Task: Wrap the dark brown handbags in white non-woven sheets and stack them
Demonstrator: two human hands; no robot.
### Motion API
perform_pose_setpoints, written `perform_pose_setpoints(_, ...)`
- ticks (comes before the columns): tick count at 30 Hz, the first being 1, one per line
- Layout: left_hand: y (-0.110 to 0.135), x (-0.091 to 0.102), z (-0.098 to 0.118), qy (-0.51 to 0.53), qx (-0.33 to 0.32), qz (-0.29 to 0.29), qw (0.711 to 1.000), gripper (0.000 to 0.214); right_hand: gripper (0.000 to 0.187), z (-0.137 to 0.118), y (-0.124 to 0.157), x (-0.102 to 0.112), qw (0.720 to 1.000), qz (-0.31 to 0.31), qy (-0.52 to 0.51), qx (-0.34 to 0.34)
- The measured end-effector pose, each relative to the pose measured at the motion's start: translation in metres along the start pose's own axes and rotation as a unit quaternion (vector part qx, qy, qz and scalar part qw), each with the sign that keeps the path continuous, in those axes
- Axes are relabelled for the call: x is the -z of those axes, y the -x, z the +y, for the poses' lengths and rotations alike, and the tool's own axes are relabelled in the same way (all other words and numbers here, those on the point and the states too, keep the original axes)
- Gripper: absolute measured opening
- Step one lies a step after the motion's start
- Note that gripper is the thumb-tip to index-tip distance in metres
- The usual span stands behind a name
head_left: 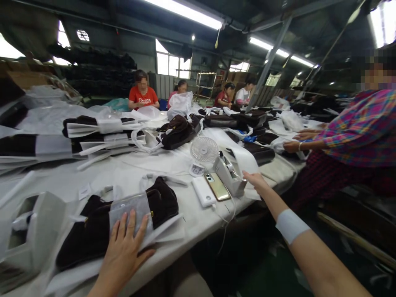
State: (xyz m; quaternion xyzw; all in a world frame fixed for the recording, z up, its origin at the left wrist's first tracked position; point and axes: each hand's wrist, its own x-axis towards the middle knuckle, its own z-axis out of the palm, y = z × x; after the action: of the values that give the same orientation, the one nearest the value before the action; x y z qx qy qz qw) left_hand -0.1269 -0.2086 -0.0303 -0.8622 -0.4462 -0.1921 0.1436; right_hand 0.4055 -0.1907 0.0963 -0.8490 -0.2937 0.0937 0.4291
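L hand [128, 239]: palm down, fingers spread, resting flat on pale wrap [123, 205] around middle of dark bag [89, 239].
R hand [255, 181]: out at near R end of grey tape dispenser [232, 177], fingers close together; blurry there, can't tell if they've got tape.
R forearm [321, 251]: whitish patch [292, 225] on it, partway up.
Bag spot: on white-covered table [185, 210], nr the edge, under L hand; white sheets [168, 231] stick out beneath.
L of bag: 2nd dispenser [46, 231], w/ roll inside.
Btwn hands: white power bank [202, 192], gold phone [218, 186] just beside it, white cable [227, 222] hanging over edge.
Behind those: small round fan [204, 149].
Far side: wrapped dark bags [99, 128], piled up.
Co-workers: person in plaid [361, 128] at R, hands at white material [278, 144]; person in red top [144, 97] across table, others along same side.
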Motion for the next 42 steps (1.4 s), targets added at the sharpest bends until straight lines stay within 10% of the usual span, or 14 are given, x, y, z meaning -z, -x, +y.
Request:
perform_pose_setpoints(19, 0.001, -0.002, -0.003, -0.013, -0.008, 0.006, 1.0, 0.076, 0.04, 0.057, 0.062, -0.004, 0.982, -0.019, -0.182, -0.044)
perform_pose_setpoints(28, -0.005, 0.012, 0.0, -0.019, 0.001, -0.014, 1.0, 0.08, 0.023, 0.065, 0.074, 0.006, 0.997, 0.058, -0.033, -0.041)
perform_pose_setpoints(32, -0.012, 0.028, 0.004, -0.026, 0.014, -0.048, 0.998, 0.091, 0.015, 0.028, 0.085, 0.003, 0.987, -0.025, 0.114, 0.107)
perform_pose_setpoints(36, -0.018, 0.025, -0.001, -0.01, 0.031, -0.062, 0.998, 0.103, 0.03, -0.081, 0.126, -0.037, 0.887, -0.255, 0.034, 0.384)
perform_pose_setpoints(42, -0.017, 0.021, -0.003, 0.009, 0.044, -0.065, 0.997, 0.105, 0.033, -0.235, 0.213, -0.129, 0.562, -0.581, -0.005, 0.588)
